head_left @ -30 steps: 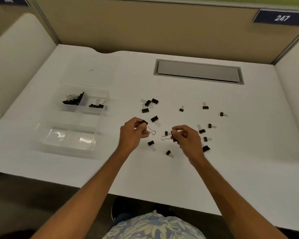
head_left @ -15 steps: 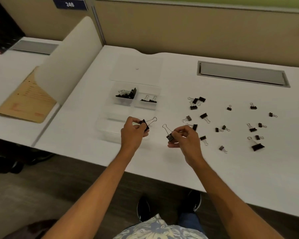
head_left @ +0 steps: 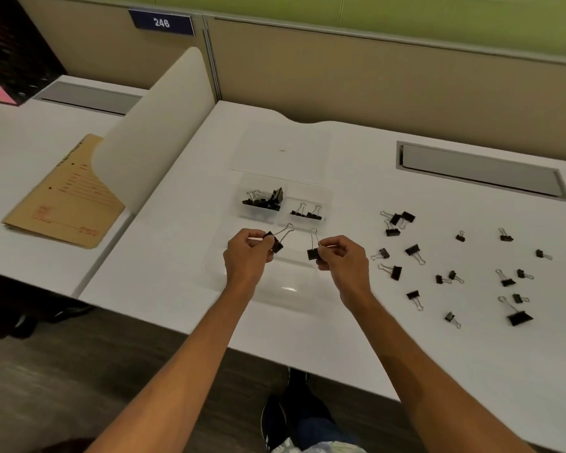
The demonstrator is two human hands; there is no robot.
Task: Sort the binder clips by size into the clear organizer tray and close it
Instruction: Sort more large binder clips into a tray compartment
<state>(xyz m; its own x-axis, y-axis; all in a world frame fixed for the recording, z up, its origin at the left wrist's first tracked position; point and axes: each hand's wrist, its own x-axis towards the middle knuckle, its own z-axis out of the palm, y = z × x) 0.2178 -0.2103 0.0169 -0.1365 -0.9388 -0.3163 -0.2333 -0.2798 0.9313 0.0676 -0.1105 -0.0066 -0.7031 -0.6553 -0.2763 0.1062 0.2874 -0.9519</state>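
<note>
My left hand (head_left: 247, 256) pinches a black binder clip (head_left: 276, 245) with its wire loops pointing up and right. My right hand (head_left: 342, 258) pinches another black binder clip (head_left: 313, 253), its wire handle upright. Both hands hover over the near part of the clear organizer tray (head_left: 294, 294). The tray's far left compartment holds a pile of larger clips (head_left: 263, 199); the far right compartment holds two smaller clips (head_left: 306, 213). The tray's clear lid (head_left: 281, 152) lies open flat behind it. Several loose clips (head_left: 415, 251) lie scattered on the desk to the right.
A white desk (head_left: 373, 338) with a grey cable hatch (head_left: 481, 170) at the back right. A white divider panel (head_left: 151, 132) stands at the left, with a brown envelope (head_left: 62, 194) on the neighbouring desk. The desk's front edge runs beneath my forearms.
Both hands lifted a clip each from the scattered pile and carried them left, over the tray. The camera view swung left with them.
</note>
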